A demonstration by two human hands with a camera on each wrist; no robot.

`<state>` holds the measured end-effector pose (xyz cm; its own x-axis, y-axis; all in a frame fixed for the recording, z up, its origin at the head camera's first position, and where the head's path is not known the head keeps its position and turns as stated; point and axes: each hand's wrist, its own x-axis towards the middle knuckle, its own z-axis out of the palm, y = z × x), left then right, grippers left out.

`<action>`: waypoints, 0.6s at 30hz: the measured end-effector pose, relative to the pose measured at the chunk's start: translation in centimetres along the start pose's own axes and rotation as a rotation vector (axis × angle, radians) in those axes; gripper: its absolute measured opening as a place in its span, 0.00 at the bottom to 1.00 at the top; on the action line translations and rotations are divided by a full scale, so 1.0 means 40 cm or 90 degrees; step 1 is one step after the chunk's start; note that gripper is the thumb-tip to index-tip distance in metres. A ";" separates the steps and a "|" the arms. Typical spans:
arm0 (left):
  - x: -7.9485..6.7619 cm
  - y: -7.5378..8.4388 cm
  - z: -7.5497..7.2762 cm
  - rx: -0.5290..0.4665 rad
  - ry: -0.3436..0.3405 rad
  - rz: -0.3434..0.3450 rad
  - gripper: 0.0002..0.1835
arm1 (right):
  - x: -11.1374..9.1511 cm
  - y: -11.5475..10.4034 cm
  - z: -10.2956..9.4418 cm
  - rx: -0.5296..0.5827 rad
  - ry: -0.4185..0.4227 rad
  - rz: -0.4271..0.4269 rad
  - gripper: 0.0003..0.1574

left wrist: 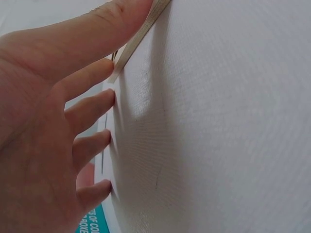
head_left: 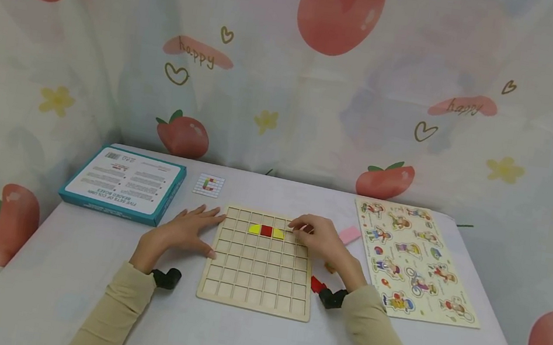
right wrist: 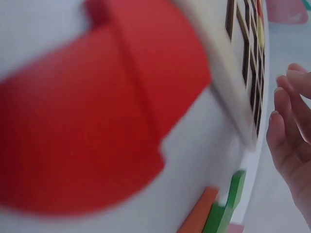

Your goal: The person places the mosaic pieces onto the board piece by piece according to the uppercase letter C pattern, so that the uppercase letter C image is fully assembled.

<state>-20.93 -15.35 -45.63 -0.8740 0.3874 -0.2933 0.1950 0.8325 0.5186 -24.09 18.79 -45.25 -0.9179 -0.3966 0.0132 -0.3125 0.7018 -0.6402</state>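
Note:
A wooden grid board [head_left: 257,264] lies on the white table. In one of its upper rows, a red square tile [head_left: 266,230] sits between a left yellow tile [head_left: 254,229] and a right yellow tile [head_left: 278,234]. My left hand [head_left: 189,230] is spread beside the board, with thumb and a fingertip at its left edge. Over the upper right corner is my right hand [head_left: 319,238], its fingers loosely bent just right of the yellow tile. No piece shows between the fingers of the right hand [right wrist: 294,121] in the right wrist view.
Right of the board lie red pieces [head_left: 317,284], a pink piece [head_left: 349,234], and green [right wrist: 218,213] and orange pieces [right wrist: 199,211]. Behind it is a pattern card [head_left: 208,185]. A teal-edged box [head_left: 121,181] stands left, a picture puzzle board [head_left: 412,262] right.

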 end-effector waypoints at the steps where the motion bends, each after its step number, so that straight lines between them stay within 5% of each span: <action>1: 0.000 0.000 0.000 0.000 -0.001 0.000 0.52 | -0.004 0.009 -0.006 0.001 0.002 0.006 0.12; 18: 0.004 -0.012 0.005 -0.005 0.008 0.015 0.52 | -0.045 0.101 -0.077 -0.018 0.033 0.087 0.14</action>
<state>-21.07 -15.61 -46.06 -0.8743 0.4024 -0.2713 0.2124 0.8199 0.5316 -24.45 24.18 -45.49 -0.9636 -0.2654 -0.0318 -0.1901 0.7640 -0.6166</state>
